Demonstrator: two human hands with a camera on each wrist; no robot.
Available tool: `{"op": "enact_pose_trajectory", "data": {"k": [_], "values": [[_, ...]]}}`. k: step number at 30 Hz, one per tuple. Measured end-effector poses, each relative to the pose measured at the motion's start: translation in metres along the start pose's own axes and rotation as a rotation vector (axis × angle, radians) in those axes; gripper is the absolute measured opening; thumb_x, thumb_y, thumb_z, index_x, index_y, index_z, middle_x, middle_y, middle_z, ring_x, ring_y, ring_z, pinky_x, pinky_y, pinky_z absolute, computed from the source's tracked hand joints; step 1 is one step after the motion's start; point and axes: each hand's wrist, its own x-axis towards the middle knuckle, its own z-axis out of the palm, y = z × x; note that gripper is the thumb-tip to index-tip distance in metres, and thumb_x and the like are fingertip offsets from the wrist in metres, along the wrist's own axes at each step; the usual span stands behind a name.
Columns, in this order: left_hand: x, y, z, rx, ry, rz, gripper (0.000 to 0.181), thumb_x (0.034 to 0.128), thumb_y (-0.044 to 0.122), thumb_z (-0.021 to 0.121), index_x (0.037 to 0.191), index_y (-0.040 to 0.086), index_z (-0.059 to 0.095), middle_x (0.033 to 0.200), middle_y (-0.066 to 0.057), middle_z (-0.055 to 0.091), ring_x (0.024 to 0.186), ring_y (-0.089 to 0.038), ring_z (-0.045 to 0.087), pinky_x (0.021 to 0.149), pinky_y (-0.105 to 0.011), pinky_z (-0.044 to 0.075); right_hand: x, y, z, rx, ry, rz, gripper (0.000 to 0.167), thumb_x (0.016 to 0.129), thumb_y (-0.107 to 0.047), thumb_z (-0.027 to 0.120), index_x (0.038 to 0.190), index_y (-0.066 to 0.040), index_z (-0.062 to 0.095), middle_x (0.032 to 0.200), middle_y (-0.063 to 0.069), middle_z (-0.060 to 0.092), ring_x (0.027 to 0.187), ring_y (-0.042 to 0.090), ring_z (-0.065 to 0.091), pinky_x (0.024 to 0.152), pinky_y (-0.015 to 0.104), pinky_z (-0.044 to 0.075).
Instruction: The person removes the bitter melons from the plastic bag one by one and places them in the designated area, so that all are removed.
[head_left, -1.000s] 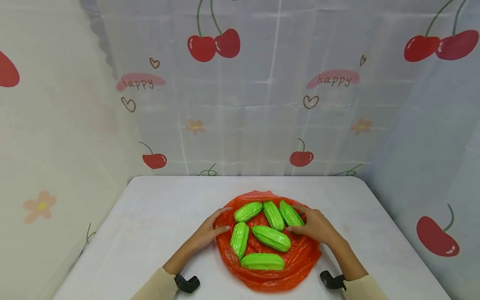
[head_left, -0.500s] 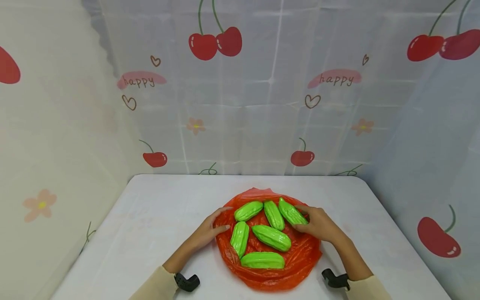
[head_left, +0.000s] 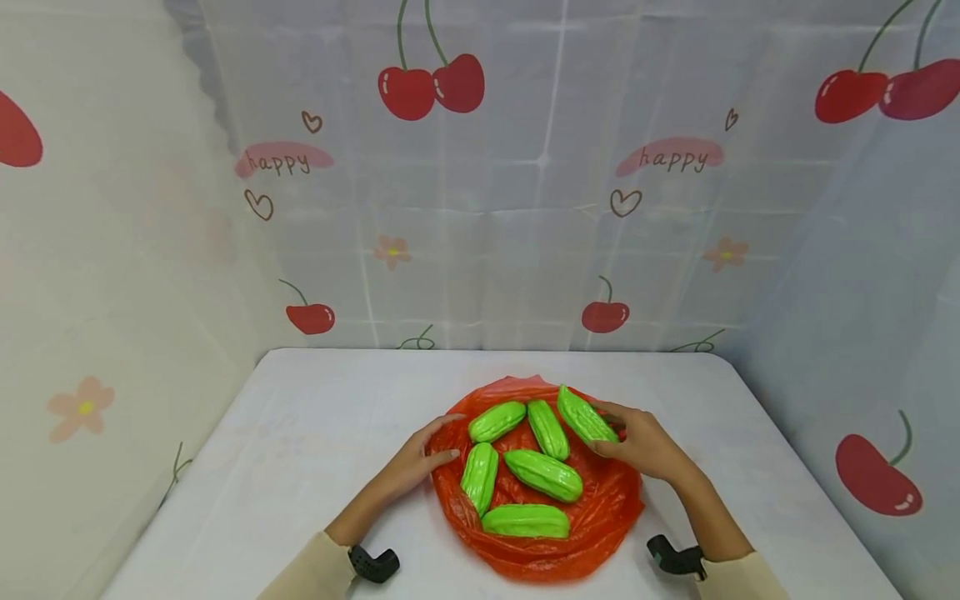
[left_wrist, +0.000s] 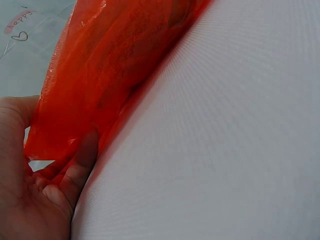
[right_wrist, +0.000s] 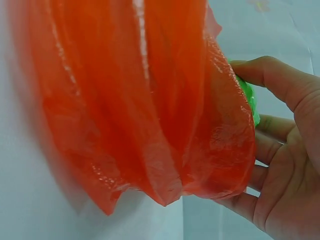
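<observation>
A red plastic bag (head_left: 607,517), its mouth spread wide, holds several glossy green ridged gourds (head_left: 543,476). My left hand (head_left: 411,463) grips the bag's left rim, thumb inside and fingers outside; the left wrist view shows the fingers (left_wrist: 84,155) against the thin red film (left_wrist: 115,60). At the bag's upper right, my right hand (head_left: 641,442) holds one gourd (head_left: 585,415) by its lower end between thumb and fingers. The gourd's far tip reaches the bag's back rim. From the right wrist only a green sliver of that gourd (right_wrist: 248,97) shows behind the bag wall.
Beneath the bag lies a white tabletop (head_left: 337,400). A curtain (head_left: 480,183) printed with cherries and hearts hangs behind it, with similar sheets at both sides. A black wrist camera (head_left: 375,565) sits on the left wrist, another (head_left: 675,557) on the right.
My right hand has shifted slightly right and away from me, and the gourd in it has risen toward the bag's back right rim. The left hand and the other gourds stay put.
</observation>
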Motion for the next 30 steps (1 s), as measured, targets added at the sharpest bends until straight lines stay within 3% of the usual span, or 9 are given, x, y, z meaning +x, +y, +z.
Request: {"op": "enact_pose_trajectory", "data": {"k": [6,17,26,30], "values": [[0.001,0.001,0.0,0.01,0.0,0.0,0.053,0.0999,0.02,0.065,0.15,0.019,0.048,0.155,-0.005,0.044,0.142,-0.028,0.042,0.11,-0.043,0.043,-0.001,-0.004,-0.006,-0.01,0.031,-0.007,0.063,0.087,-0.022,0.081,0.141,-0.001,0.057,0.124,0.018,0.067,0.103,0.031,0.065,0.078,0.038,0.061],[0.003,0.0,0.001,0.007,0.001,-0.006,0.053,0.0998,0.02,0.066,0.15,0.02,0.048,0.155,-0.004,0.045,0.139,-0.026,0.045,0.105,-0.027,0.045,-0.007,-0.006,-0.02,-0.001,0.075,0.011,0.062,0.088,-0.024,0.08,0.141,-0.003,0.057,0.122,0.016,0.068,0.101,0.029,0.066,0.078,0.038,0.061],[0.002,-0.001,-0.001,0.019,0.009,-0.014,0.053,0.0998,0.022,0.065,0.15,0.02,0.048,0.153,-0.004,0.046,0.139,-0.026,0.045,0.11,-0.039,0.043,-0.008,-0.006,-0.03,-0.028,0.124,-0.008,0.063,0.087,-0.025,0.081,0.141,-0.002,0.058,0.121,0.017,0.068,0.101,0.028,0.065,0.08,0.041,0.06],[0.001,-0.001,-0.002,0.016,0.006,-0.007,0.053,0.1,0.02,0.065,0.15,0.018,0.047,0.154,-0.006,0.046,0.139,-0.027,0.044,0.108,-0.033,0.044,-0.009,-0.005,-0.034,-0.036,0.143,0.008,0.064,0.086,-0.024,0.082,0.141,-0.003,0.058,0.12,0.018,0.068,0.1,0.029,0.065,0.08,0.042,0.061]]}}
